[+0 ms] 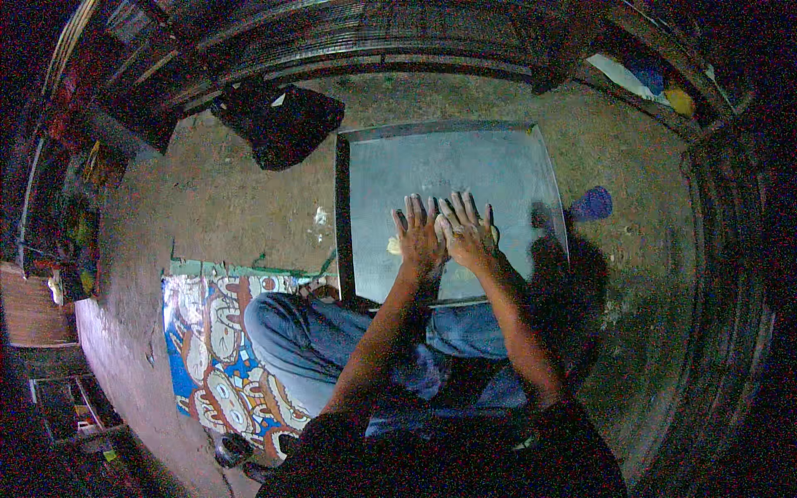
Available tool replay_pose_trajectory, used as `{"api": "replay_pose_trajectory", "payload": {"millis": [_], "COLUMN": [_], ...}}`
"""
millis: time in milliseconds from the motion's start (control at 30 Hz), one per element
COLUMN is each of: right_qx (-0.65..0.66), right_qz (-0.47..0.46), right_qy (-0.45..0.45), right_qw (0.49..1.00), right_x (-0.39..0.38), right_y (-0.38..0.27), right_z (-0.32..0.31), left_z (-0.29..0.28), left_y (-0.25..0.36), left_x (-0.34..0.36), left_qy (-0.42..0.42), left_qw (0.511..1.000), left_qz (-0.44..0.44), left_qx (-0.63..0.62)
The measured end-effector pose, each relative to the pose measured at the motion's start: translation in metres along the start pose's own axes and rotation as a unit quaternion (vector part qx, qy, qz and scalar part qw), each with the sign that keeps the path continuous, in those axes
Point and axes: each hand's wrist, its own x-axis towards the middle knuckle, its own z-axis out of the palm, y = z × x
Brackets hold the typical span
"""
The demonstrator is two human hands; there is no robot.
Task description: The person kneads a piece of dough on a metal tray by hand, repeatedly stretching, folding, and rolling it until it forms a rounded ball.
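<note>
A pale, yellowish lump (393, 246) lay in the square grey tray (440, 153), in its near half and left of the middle. Its visible end was small, rounded and soft-looking; the remainder, if any, was hidden by the hands. A similar pale edge showed just right of the right hand (469, 236); whether it belonged to the same piece could not be told.

The left hand (423, 241) lay just beside the lump's visible end. Both hands were side by side, palms down, thumbs close together. Each grip was spread flat, fingers straight and pointing to the far side, closed around nothing visible. What lay under the palms could not be seen.

The tray had a raised rim and a dull surface with faint whitish marks. A purple cup (592, 203) stood or lay on the floor (249, 199) to its right, a black bag (278, 120) to its far left, and a patterned mat (228, 349) to its near left.
</note>
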Motion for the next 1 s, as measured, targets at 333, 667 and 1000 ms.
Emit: {"api": "replay_pose_trajectory", "payload": {"millis": [333, 667, 1000], "right_qx": [0.009, 0.003, 0.054], "right_qz": [0.013, 0.037, -0.032], "right_qy": [0.096, -0.007, 0.141], "right_qw": [0.995, 0.999, 0.988], "right_x": [0.055, 0.022, -0.058], "right_y": [0.023, -0.003, -0.016], "right_z": [0.057, 0.028, 0.010], "left_z": [0.020, 0.026, -0.014], "left_y": [-0.013, -0.020, -0.015], "left_x": [0.046, 0.017, -0.041], "left_qy": [0.039, -0.004, -0.079], "left_qw": [0.999, 0.999, 0.988], "left_qz": [-0.010, 0.022, 0.064], "left_qx": [-0.026, -0.024, -0.117]}}
